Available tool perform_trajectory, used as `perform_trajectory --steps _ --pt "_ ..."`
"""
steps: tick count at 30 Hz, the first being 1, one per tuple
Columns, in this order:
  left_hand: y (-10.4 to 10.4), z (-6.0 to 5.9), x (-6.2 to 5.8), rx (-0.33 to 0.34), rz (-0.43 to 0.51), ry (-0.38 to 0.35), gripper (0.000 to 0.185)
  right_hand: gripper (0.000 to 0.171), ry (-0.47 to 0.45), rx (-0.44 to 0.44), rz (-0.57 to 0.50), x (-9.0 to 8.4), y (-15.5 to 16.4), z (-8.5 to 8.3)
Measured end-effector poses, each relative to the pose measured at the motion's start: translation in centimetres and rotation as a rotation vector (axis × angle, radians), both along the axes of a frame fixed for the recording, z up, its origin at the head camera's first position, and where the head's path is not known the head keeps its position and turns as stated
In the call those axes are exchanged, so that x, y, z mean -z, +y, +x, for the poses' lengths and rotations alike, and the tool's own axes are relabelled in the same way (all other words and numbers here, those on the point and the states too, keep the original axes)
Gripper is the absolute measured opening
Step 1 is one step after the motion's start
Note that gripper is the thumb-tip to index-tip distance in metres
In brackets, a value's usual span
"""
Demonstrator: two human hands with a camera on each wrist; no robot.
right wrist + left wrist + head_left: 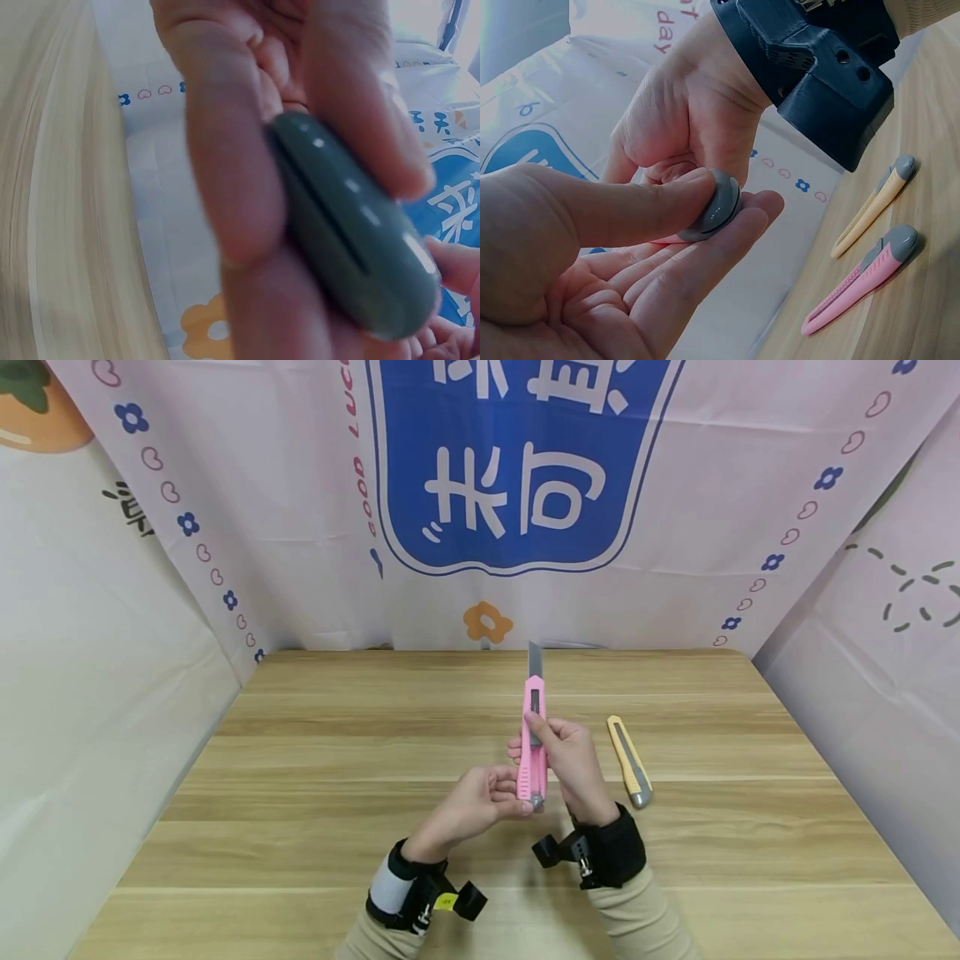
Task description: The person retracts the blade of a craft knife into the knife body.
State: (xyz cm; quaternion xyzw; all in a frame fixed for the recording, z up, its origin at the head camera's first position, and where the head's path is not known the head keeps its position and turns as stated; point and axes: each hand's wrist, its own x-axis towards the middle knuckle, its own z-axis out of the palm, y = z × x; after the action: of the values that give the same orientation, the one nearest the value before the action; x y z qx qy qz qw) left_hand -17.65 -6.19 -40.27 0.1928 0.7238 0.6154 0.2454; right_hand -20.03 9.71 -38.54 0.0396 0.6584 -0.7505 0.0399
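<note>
While I hold the pink utility knife (534, 739) upright above the bench (315, 793), its grey blade (536, 660) sticks out of the top, pointing away from me. My right hand (572, 760) wraps around the handle. My left hand (480, 802) pinches the grey end cap (718, 204) between thumb and fingers. If the cap jerks loose, I judge the exposed blade could swing and cut me. Beside my right hand, a yellow knife (628, 760) lies on the bench.
</note>
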Motion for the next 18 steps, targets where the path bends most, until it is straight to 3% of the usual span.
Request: perform_trajectory --steps 18 --pt "-0.07 0.02 -0.18 0.024 0.009 -0.011 0.036 0.034 0.065 -0.035 -0.059 0.08 0.26 0.17"
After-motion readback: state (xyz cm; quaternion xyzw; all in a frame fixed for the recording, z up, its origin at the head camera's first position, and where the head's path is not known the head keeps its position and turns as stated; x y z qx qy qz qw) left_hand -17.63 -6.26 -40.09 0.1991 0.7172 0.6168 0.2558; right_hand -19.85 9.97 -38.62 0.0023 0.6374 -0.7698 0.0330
